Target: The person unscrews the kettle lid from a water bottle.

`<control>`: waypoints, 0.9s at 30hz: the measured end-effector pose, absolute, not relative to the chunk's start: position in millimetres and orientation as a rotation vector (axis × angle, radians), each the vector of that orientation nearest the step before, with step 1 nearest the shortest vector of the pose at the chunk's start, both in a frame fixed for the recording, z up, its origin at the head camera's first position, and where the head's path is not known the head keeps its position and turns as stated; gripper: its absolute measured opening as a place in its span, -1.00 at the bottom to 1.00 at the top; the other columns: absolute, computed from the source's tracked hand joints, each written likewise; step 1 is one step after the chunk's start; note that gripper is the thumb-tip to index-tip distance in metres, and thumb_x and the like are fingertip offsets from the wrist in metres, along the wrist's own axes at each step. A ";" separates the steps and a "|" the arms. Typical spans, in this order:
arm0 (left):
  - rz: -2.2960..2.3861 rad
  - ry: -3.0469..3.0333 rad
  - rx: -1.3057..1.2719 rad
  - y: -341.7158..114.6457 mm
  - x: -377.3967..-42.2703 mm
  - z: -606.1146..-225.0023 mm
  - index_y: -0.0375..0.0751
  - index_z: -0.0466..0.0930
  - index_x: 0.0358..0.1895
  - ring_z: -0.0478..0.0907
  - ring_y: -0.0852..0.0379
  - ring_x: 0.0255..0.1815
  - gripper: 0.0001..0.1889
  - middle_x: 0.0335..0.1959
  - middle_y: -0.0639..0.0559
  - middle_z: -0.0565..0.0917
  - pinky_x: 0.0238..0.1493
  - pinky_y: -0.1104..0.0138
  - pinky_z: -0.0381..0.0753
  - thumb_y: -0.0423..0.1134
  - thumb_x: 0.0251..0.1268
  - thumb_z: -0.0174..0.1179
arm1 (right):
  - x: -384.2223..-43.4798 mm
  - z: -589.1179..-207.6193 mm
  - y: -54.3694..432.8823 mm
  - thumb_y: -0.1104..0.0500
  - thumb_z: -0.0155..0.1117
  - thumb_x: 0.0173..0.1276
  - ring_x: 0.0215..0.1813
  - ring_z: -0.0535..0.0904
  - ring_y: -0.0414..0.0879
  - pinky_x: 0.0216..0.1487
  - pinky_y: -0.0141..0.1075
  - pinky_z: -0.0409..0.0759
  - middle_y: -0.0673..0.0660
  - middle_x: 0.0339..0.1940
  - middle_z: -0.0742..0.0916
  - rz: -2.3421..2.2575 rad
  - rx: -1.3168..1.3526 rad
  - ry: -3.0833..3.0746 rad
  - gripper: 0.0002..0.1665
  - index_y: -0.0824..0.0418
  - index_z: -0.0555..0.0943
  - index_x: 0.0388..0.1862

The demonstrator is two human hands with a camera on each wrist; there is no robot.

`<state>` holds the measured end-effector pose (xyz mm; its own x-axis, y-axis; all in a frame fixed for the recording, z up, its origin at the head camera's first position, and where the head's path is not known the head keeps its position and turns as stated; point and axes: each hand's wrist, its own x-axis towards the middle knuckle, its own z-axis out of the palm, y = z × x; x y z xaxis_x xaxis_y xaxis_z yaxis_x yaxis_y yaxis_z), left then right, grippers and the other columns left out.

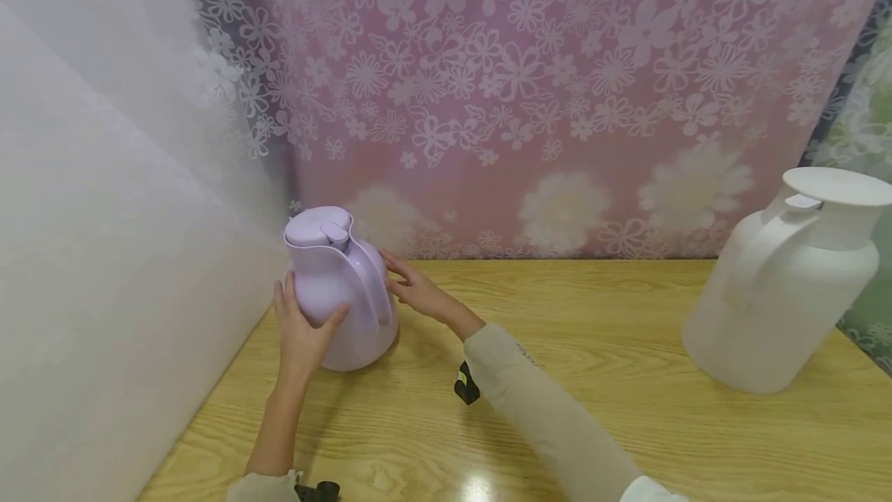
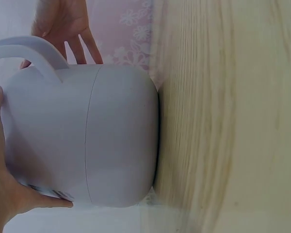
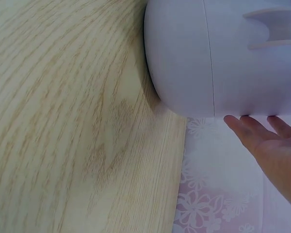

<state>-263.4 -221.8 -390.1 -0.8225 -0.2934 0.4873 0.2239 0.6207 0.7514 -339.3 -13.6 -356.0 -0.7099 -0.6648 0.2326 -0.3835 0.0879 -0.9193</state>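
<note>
A lilac thermos jug point(image 1: 341, 293) with a lid, a spout and a side handle stands upright on the wooden table, beside the white wall. My left hand point(image 1: 303, 335) lies against its left and near side, thumb and fingers spread over the curved body. Behind the handle, my right hand point(image 1: 418, 293) touches the jug's right side with fairly straight fingertips. In the right wrist view, these fingers point(image 3: 250, 131) meet the body below the handle. The left wrist view shows the jug's base point(image 2: 131, 136) on or very close to the tabletop.
A larger white thermos jug point(image 1: 780, 300) stands at the right of the wooden table point(image 1: 557, 316). A white wall point(image 1: 125, 215) rises at the left, and a pink flowered cloth point(image 1: 523, 99) hangs along the back edge. A dark wrist device point(image 1: 466, 383) sits by the right sleeve.
</note>
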 end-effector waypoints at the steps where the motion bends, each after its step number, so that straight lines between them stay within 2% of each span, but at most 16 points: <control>1: -1.162 -2.257 0.052 -221.3 -264.0 -389.1 -0.04 -0.22 0.47 -0.08 -0.38 0.33 0.09 0.42 -0.29 -0.25 0.08 -0.29 0.10 0.01 -0.04 0.37 | -338.7 -354.7 -13.7 0.19 -0.09 0.48 0.26 0.25 0.27 0.05 -0.02 0.43 0.30 0.41 0.15 -1.668 -1.052 2.116 -0.30 0.17 -0.11 0.48; 6: -1.181 -2.256 0.075 -219.9 -266.0 -387.7 0.00 -0.22 0.47 -0.11 -0.35 0.34 0.13 0.42 -0.30 -0.26 0.12 -0.27 0.07 0.03 -0.11 0.41 | -334.1 -351.7 -12.5 0.21 -0.06 0.46 0.25 0.27 0.27 0.07 0.07 0.38 0.31 0.40 0.16 -1.685 -1.035 2.109 -0.28 0.16 -0.11 0.48; 10: -1.217 -2.226 0.095 -221.1 -266.9 -388.2 0.07 -0.15 0.47 -0.08 -0.29 0.35 0.12 0.43 -0.26 -0.20 0.15 -0.22 0.09 0.00 -0.15 0.45 | -336.3 -355.6 -14.5 0.20 -0.01 0.44 0.26 0.28 0.24 0.12 0.00 0.36 0.30 0.39 0.20 -1.691 -1.023 2.159 -0.27 0.13 -0.06 0.48; 14: -1.230 -2.164 0.057 -223.5 -268.0 -387.4 0.03 -0.03 0.45 0.01 -0.24 0.33 0.10 0.40 -0.25 -0.07 0.15 -0.17 0.13 -0.08 -0.22 0.49 | -341.6 -363.7 -18.8 0.21 0.02 0.42 0.29 0.24 0.20 0.20 -0.05 0.28 0.31 0.36 0.25 -1.723 -1.041 2.220 -0.28 0.16 0.00 0.47; 20: -1.219 -2.137 -0.031 -227.3 -272.7 -384.8 -0.04 0.05 0.43 0.13 -0.17 0.26 0.06 0.37 -0.17 0.07 0.13 -0.12 0.20 -0.12 -0.23 0.50 | -349.6 -378.2 -25.2 0.25 0.02 0.42 0.20 0.37 0.20 0.08 -0.13 0.43 0.28 0.35 0.27 -1.817 -0.989 2.235 -0.29 0.09 0.02 0.47; 25: -1.236 -2.122 -0.088 -228.8 -273.6 -385.7 -0.13 0.06 0.41 0.13 -0.17 0.27 0.04 0.36 -0.17 0.10 0.14 -0.12 0.18 -0.17 -0.23 0.49 | -345.7 -379.5 -25.9 0.23 0.09 0.39 0.17 0.40 0.21 0.06 -0.12 0.44 0.29 0.32 0.31 -1.878 -0.957 2.252 -0.28 0.06 0.08 0.46; 27: -1.243 -2.110 -0.105 -228.4 -272.6 -386.4 -0.15 0.08 0.41 0.14 -0.16 0.27 0.04 0.35 -0.17 0.12 0.15 -0.11 0.17 -0.19 -0.24 0.49 | -340.9 -377.8 -24.5 0.24 0.11 0.37 0.15 0.41 0.22 0.05 -0.13 0.45 0.31 0.31 0.32 -1.893 -0.957 2.247 -0.28 0.11 0.09 0.45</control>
